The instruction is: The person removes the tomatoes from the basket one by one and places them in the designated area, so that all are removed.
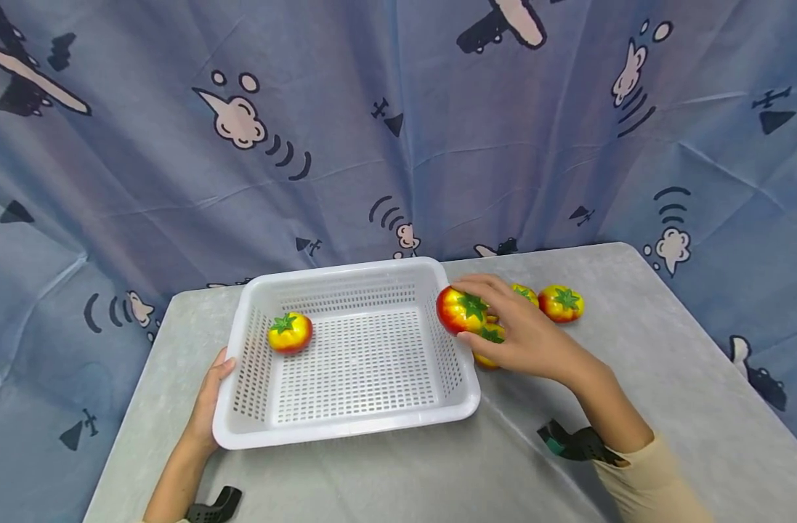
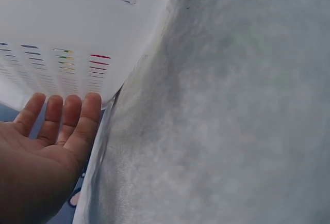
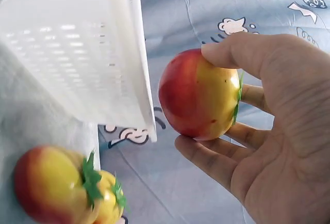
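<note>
A white plastic basket (image 1: 352, 429) with slotted walls sits on the table, one red-and-yellow tomato (image 1: 290, 333) with a green leafy top inside at its left. My left hand (image 1: 208, 399) holds the basket's left side, thumb at the rim; in the left wrist view its fingertips (image 2: 92, 100) meet the outer wall. My right hand (image 1: 519, 330) grips another tomato (image 3: 198, 95) between thumb and fingers, just beside the basket's right rim. Beneath and behind that hand lie more tomatoes (image 3: 49, 182), partly hidden in the head view.
One tomato (image 1: 561, 303) lies farthest right on the grey-covered table (image 1: 660, 378). Behind the table's back edge hangs a blue curtain (image 1: 346, 131) with airplane prints. Dark wrist mounts (image 1: 577, 442) are worn on both arms.
</note>
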Motion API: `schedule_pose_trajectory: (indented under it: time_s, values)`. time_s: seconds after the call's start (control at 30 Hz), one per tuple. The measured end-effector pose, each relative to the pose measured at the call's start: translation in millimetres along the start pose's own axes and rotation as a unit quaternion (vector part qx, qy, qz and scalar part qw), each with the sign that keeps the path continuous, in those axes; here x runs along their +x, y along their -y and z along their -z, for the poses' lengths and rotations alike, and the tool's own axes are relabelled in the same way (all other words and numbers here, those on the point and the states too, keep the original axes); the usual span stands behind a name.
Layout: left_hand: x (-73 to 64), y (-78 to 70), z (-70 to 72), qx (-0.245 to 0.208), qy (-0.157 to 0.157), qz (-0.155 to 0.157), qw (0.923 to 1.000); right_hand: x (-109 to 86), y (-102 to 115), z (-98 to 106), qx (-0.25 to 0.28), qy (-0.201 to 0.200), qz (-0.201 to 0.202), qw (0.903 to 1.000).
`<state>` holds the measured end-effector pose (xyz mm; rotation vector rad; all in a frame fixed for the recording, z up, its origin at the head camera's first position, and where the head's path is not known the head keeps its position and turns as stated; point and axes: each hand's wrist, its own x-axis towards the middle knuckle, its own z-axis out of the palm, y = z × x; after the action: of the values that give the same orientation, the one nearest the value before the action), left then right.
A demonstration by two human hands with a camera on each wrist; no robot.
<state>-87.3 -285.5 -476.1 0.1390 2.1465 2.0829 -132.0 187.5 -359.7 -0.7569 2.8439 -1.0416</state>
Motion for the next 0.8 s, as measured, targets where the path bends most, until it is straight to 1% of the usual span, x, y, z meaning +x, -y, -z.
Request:
schedule_pose_trajectory:
  time_s: [0.1,0.33,0.53,0.6,0.73,0.8]
  values:
    - [-0.5,0.7,0.7,0.004,0.001,-0.005,1.0,-6.6,-5,2,-0.005,-0.006,-0.007,0.9999]
    - [-2.2,2.1,1.9,0.013,0.001,-0.007,0.9999,-25.0,-18,5,-0.011,-0.029,-0.044,0.9986]
    - [-2.2,2.2,3.1,0.019,-0.002,-0.019,0.9996,-39.8,-32,4,0.017,-0.048,-0.055,0.9972]
    - [-1.5,2.2,2.9,0.018,-0.001,-0.021,0.9996,-42.6,-36,4,0.017,-0.053,-0.056,0.9969]
    - [-1.0,2.2,2.1,0.013,0.005,-0.017,0.9998,-45.3,-43,3,0.015,-0.052,-0.058,0.9968]
    - [-1.3,2.0,1.6,0.011,0.003,-0.012,0.9999,-44.9,-46,3,0.009,-0.052,-0.057,0.997]
